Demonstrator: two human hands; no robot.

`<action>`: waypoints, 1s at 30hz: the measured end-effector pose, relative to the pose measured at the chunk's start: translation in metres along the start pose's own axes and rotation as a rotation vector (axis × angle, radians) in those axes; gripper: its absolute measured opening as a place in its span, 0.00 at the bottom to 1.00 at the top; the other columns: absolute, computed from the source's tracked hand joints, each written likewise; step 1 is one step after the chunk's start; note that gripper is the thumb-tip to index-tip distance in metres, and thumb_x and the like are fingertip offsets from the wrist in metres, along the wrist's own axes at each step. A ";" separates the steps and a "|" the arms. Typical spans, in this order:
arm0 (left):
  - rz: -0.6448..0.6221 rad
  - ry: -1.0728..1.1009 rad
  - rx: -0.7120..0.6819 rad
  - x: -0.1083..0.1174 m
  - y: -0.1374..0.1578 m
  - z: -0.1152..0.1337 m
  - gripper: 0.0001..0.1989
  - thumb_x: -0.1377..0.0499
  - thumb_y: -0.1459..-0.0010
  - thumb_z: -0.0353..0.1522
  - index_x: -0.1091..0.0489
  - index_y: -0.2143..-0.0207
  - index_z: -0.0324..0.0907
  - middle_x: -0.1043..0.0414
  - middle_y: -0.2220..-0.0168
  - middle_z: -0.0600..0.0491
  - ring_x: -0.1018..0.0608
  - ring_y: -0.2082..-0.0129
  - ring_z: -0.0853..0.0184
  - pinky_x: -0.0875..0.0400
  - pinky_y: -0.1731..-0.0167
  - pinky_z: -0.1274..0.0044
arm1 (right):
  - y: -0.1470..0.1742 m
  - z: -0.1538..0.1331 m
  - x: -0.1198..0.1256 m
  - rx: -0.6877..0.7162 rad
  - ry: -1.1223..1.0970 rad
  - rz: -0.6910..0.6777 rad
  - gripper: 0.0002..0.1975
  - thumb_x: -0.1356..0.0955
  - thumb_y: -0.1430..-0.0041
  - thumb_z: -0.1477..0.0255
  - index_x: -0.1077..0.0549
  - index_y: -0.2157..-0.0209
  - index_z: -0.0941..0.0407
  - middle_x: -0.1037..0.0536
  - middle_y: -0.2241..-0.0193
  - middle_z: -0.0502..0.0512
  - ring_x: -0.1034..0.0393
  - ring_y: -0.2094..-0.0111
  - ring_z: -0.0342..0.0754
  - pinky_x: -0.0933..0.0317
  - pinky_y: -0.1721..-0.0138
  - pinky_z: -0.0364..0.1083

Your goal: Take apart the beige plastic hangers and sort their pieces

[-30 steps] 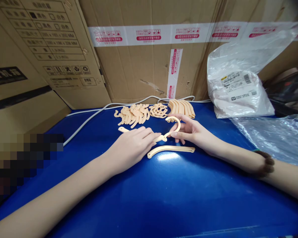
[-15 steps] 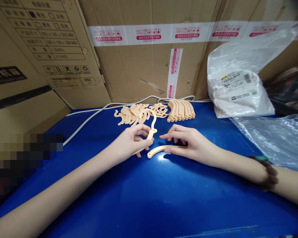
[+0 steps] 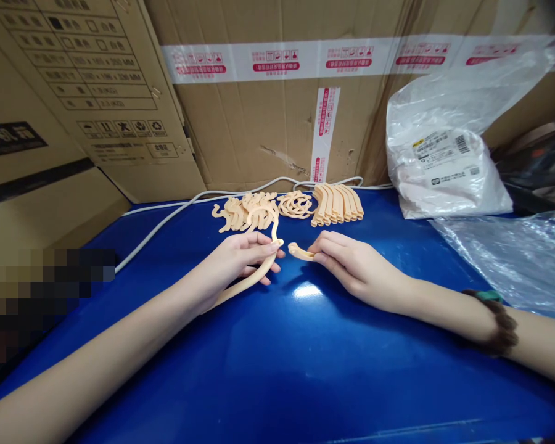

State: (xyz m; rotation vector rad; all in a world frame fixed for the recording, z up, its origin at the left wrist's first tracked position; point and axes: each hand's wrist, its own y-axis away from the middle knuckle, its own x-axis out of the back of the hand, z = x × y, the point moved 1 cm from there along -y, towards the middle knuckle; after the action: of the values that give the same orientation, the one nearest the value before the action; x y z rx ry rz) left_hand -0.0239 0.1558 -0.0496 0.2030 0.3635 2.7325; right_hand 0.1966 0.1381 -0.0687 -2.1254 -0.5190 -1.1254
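My left hand (image 3: 254, 250) is closed on a partly assembled beige plastic clothes hanger: a curved hook (image 3: 274, 225) rises from its fingers, and a long arm (image 3: 247, 283) slants down toward the wrist. Facing it across a small gap, my right hand (image 3: 346, 259) pinches another curved hanger arm (image 3: 300, 252). The far end of this second arm is covered by the fingers. Its bare end points at the joint in my left hand, and the two pieces are apart. Both hands are above the blue table (image 3: 277, 370).
Behind the hands lie a heap of hanger hooks (image 3: 235, 213), thin ring-like pieces (image 3: 295, 205) and a row of stacked hanger arms (image 3: 337, 205). A white cable (image 3: 166, 216) runs along the cardboard boxes (image 3: 250, 135). At right are a white plastic bag (image 3: 439, 166) and clear film (image 3: 504, 259).
My right hand has lifted the second hanger arm off the table and turned its end toward my left hand. The held hanger has tilted and shifted slightly left.
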 end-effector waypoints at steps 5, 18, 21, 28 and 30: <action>-0.035 -0.007 -0.034 -0.001 0.000 0.000 0.12 0.35 0.44 0.36 0.27 0.60 0.38 0.27 0.73 0.53 0.25 0.75 0.71 0.28 0.77 0.82 | 0.002 0.000 0.000 -0.100 -0.058 -0.027 0.14 0.45 0.28 0.67 0.33 0.61 0.57 0.27 0.66 0.54 0.34 0.68 0.44 0.43 0.66 0.44; -0.113 0.051 -0.027 -0.002 0.003 -0.002 0.14 0.38 0.39 0.38 0.24 0.55 0.39 0.27 0.77 0.54 0.29 0.81 0.76 0.32 0.80 0.87 | 0.002 -0.006 0.004 -0.055 0.100 -0.133 0.17 0.42 0.30 0.66 0.24 0.58 0.57 0.29 0.72 0.51 0.36 0.73 0.41 0.48 0.71 0.42; -0.137 0.064 -0.009 -0.002 0.003 -0.002 0.17 0.38 0.39 0.39 0.25 0.51 0.39 0.26 0.78 0.54 0.29 0.82 0.76 0.32 0.80 0.86 | 0.002 -0.005 0.004 -0.055 0.100 -0.115 0.17 0.42 0.30 0.64 0.24 0.56 0.56 0.29 0.72 0.51 0.36 0.73 0.41 0.48 0.71 0.42; -0.213 0.093 0.028 0.000 0.002 -0.003 0.17 0.39 0.39 0.39 0.25 0.50 0.41 0.27 0.79 0.53 0.29 0.83 0.75 0.32 0.81 0.86 | 0.003 -0.002 0.003 -0.047 0.098 -0.089 0.18 0.41 0.30 0.63 0.24 0.53 0.55 0.28 0.71 0.51 0.34 0.72 0.41 0.46 0.70 0.41; -0.231 0.096 0.031 0.001 0.002 -0.003 0.17 0.39 0.39 0.38 0.25 0.50 0.41 0.27 0.78 0.53 0.29 0.83 0.75 0.32 0.82 0.86 | 0.004 -0.002 0.002 -0.043 0.108 -0.086 0.18 0.41 0.30 0.63 0.24 0.53 0.55 0.27 0.71 0.51 0.33 0.72 0.42 0.45 0.70 0.41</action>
State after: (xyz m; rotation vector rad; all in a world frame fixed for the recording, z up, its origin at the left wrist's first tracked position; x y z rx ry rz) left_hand -0.0257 0.1541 -0.0517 0.0352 0.4279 2.5152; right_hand 0.1989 0.1341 -0.0673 -2.0827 -0.5444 -1.3023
